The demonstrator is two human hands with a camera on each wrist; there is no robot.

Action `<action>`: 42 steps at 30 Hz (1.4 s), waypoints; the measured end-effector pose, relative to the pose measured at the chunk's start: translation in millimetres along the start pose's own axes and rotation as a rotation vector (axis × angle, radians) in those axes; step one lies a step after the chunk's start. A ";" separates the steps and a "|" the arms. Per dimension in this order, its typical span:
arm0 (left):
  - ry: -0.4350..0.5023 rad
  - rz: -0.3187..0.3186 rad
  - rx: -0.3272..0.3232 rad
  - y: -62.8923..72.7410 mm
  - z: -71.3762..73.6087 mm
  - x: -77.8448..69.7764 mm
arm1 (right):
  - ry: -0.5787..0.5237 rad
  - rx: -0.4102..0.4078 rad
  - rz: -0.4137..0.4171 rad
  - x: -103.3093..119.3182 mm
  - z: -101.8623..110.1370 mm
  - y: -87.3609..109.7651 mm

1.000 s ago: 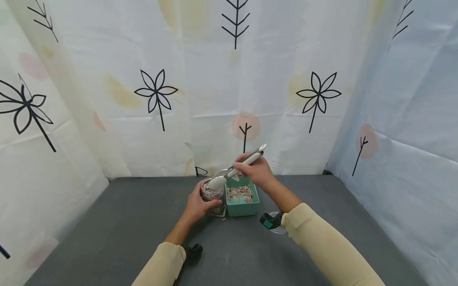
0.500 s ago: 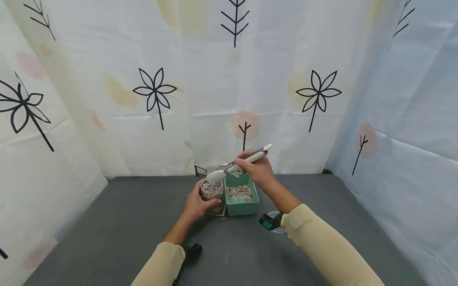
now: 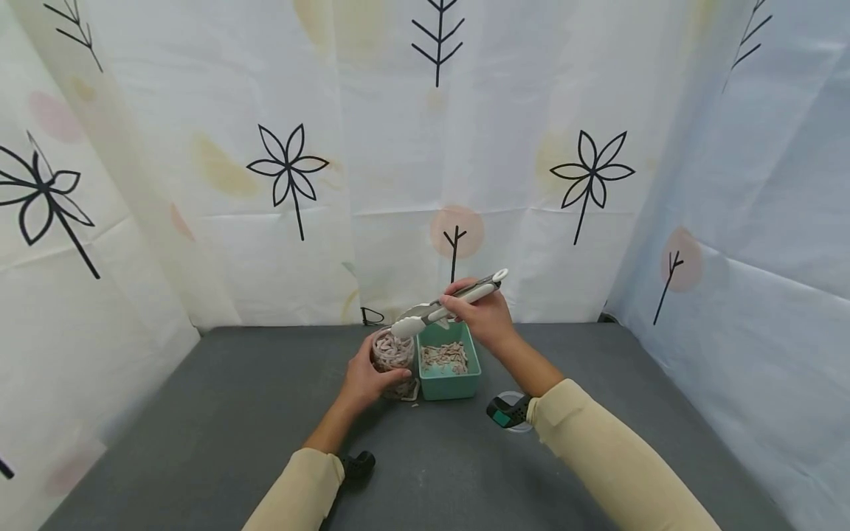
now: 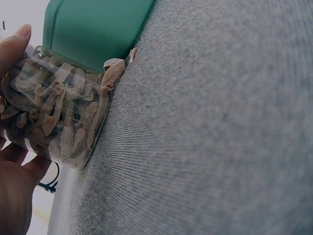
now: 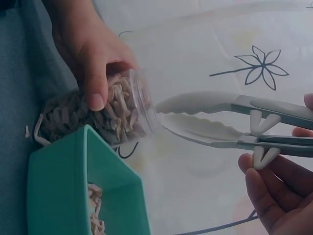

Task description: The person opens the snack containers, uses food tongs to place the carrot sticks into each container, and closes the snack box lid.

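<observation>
My left hand (image 3: 367, 380) grips a clear jar (image 3: 393, 352) full of pale brown dried strips, standing on the table. Its thumb lies on the near side, as the right wrist view shows. My right hand (image 3: 489, 318) holds white-and-grey kitchen tongs (image 3: 410, 327) slanting down to the left. In the right wrist view, the tongs' scalloped heads (image 5: 198, 102) are slightly apart at the jar's mouth, with no strip visible between them. Touching or close beside the jar is a green tub (image 3: 450, 389) with some strips (image 3: 446, 358) inside. One strip (image 4: 113, 73) lies by the jar's base.
A clear round lid-like disc (image 3: 521, 427) lies on the dark grey table (image 3: 425, 472), partly hidden under the right wrist's black band (image 3: 506, 411). A patterned white curtain (image 3: 398, 147) hangs behind the table's far edge. A thin black loop (image 3: 373, 317) sits at that edge.
The tongs, dipped into the jar's mouth a second ago, have risen out of it and shifted slightly right. My left hand and the jar have stayed in place.
</observation>
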State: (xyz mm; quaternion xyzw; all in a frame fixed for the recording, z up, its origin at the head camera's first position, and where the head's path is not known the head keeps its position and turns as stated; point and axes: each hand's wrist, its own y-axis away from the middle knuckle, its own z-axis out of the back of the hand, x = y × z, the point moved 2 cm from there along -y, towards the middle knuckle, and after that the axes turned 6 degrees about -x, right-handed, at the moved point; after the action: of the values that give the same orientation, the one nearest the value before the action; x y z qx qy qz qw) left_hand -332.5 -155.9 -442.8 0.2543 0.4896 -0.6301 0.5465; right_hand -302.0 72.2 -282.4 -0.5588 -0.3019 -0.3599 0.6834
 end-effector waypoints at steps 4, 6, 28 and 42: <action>-0.006 0.010 0.010 -0.1 0.0 0.5 | 0.039 0.053 0.031 2.1 -0.6 1.5; -0.006 0.005 0.014 0.2 0.1 0.6 | 0.039 0.081 0.043 2.4 -1.6 2.1; -0.027 -0.002 0.006 -0.2 -0.4 4.0 | 0.007 0.004 0.107 3.3 8.8 3.6; -0.011 0.004 0.007 0.3 0.5 2.6 | 0.090 -0.139 0.064 -37.1 48.7 2.4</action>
State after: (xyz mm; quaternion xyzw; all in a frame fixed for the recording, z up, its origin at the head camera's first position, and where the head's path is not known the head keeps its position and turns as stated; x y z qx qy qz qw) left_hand -332.9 -157.4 -444.9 0.2535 0.4840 -0.6320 0.5496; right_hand -321.2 126.0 -304.6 -0.5976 -0.2272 -0.3829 0.6668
